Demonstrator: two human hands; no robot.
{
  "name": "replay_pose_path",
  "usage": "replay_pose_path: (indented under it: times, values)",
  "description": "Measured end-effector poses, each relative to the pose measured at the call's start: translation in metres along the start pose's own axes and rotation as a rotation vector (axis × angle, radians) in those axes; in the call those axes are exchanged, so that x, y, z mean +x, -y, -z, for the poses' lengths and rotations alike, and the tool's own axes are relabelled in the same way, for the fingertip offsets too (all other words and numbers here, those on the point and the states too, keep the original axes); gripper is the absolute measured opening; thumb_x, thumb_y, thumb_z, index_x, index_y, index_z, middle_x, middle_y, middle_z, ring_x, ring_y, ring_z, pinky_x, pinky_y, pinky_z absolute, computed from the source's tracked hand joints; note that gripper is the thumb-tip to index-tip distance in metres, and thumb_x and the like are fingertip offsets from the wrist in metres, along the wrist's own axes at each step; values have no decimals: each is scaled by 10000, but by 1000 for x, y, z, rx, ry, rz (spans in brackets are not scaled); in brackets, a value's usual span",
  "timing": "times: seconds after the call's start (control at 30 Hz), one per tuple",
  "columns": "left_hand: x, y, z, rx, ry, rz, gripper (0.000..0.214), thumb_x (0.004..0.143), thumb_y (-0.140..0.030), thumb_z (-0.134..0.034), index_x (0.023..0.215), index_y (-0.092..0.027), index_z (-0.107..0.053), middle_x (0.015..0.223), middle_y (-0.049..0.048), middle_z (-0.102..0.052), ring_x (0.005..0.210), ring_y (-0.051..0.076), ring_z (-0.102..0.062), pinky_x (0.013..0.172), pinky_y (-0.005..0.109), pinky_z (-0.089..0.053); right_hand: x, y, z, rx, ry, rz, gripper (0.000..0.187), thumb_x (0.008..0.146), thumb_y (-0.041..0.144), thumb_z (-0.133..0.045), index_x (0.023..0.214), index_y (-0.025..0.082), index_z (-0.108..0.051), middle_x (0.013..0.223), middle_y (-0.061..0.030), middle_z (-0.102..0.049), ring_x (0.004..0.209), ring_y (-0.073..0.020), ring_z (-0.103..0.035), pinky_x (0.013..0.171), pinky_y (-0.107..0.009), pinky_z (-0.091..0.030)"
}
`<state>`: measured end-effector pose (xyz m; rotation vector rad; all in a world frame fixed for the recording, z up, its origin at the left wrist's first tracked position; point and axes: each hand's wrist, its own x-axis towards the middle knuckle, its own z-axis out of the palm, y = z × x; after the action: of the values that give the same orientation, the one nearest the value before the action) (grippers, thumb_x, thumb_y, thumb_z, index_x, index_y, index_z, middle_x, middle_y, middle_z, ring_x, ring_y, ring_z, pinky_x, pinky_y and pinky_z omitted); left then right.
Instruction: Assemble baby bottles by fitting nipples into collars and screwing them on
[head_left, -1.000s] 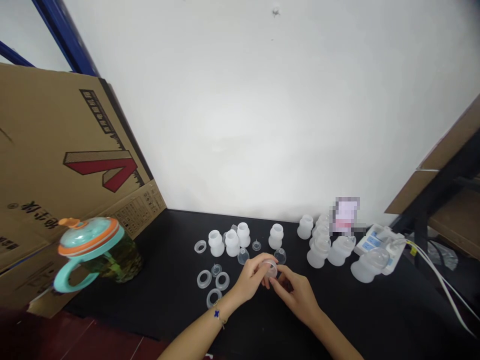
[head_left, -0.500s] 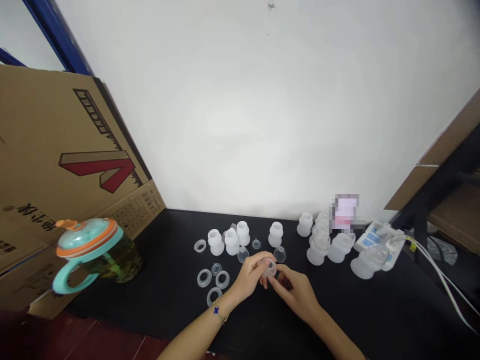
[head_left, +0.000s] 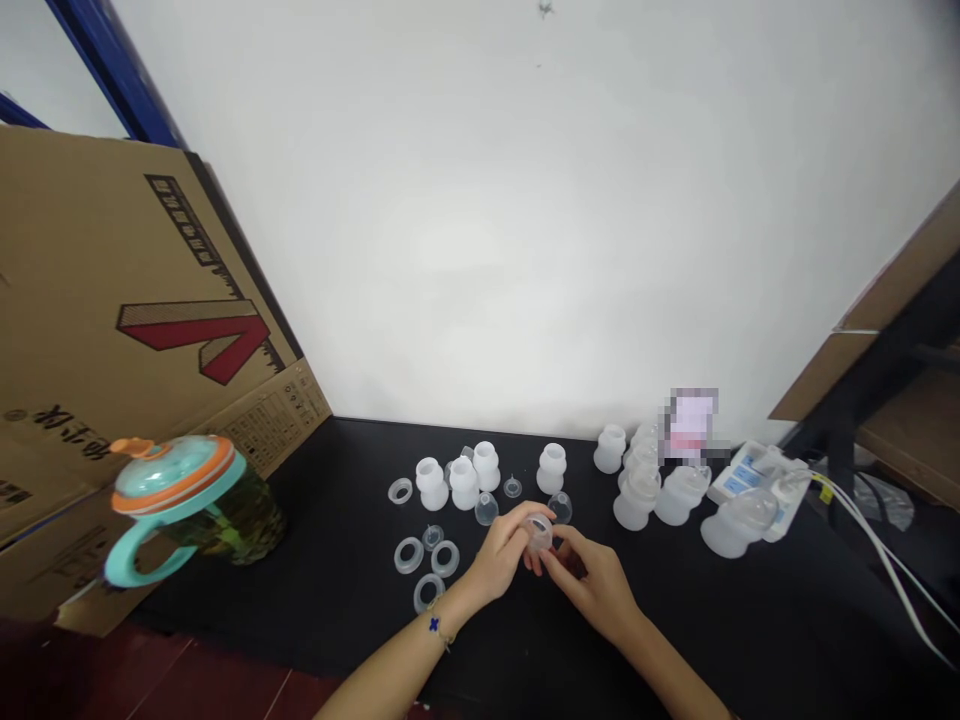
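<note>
My left hand (head_left: 501, 558) and my right hand (head_left: 592, 585) meet over the black table (head_left: 337, 600), both pinching one small clear silicone piece (head_left: 538, 533) between their fingertips. A wrist chain with a blue charm hangs on my left forearm. Just beyond the hands lie clear domed pieces (head_left: 486, 509) and several small white bottles (head_left: 463, 483). Translucent rings (head_left: 409, 556) lie to the left of my left hand.
A teal and orange lidded jug (head_left: 187, 505) stands at the left in front of a leaning cardboard box (head_left: 135, 320). More white bottles (head_left: 637, 495) and a white device with cables (head_left: 757, 478) sit at the right. A white wall backs the table.
The hands stay together on the clear piece and have turned it slightly; its open end now faces up more. Nothing else has moved.
</note>
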<state>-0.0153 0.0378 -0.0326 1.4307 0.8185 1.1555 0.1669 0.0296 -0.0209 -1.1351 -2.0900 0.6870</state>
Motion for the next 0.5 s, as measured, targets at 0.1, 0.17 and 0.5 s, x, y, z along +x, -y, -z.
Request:
replay_pose_path:
  times: [0.1, 0.17, 0.5]
  values:
    - [0, 0, -1, 66, -8, -15, 310, 990, -327, -418, 1140, -152, -626, 715, 1, -633, 496, 116, -593, 486, 208, -453, 0, -2, -1, -13, 0, 2, 246, 973, 391, -545, 1113, 235, -673, 623, 40, -624, 542, -144, -604, 525, -225, -419]
    - [-1, -1, -1, 117, -17, -17, 304, 987, -308, -412, 1130, -149, -628, 655, -19, -598, 471, 114, -573, 475, 203, -439, 0, -4, -2, -13, -2, 8, 250, 978, 404, -542, 1114, 239, -672, 626, 42, -622, 541, -141, -602, 530, -226, -418]
    - [-1, -10, -1, 123, 5, -10, 294, 950, -252, -451, 1164, -152, -627, 758, 10, -637, 512, 110, -567, 512, 214, -452, -2, -8, -4, -16, -20, 13, 249, 980, 415, -540, 1098, 232, -662, 639, 39, -626, 545, -140, -601, 524, -230, -414]
